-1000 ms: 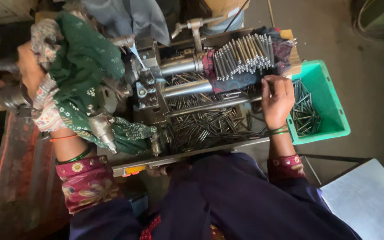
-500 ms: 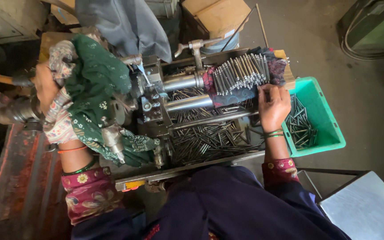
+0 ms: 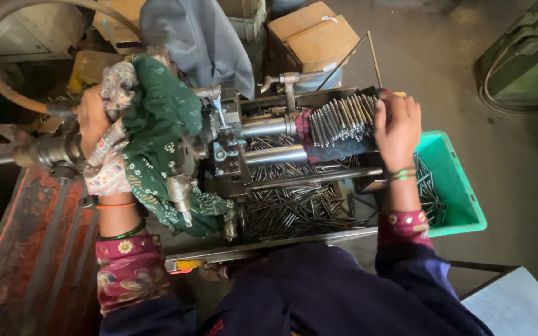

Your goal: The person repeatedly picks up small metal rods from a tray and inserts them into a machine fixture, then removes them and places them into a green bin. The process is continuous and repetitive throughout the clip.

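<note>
My right hand (image 3: 397,124) lies flat, fingers loose, on the bundled row of long steel pins (image 3: 342,118) — far right on the machine. My left hand (image 3: 93,118) grips a metal lever handle (image 3: 54,149) (cloth-draped). The green plastic bin (image 3: 462,211) holds more pins.

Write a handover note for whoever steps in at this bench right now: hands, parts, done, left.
Left hand: clamped on the machine's lever at the left end, beside the green cloth.
Right hand: resting on the row of metal pins on the machine's upper right; whether its grip is closed on one is hidden.
Parts: loose pins piled in the tray under the machine; more in the green bin on the right.
Done: many pins sit in tray and bin.
Left: the row by the right hand is still full.
</note>
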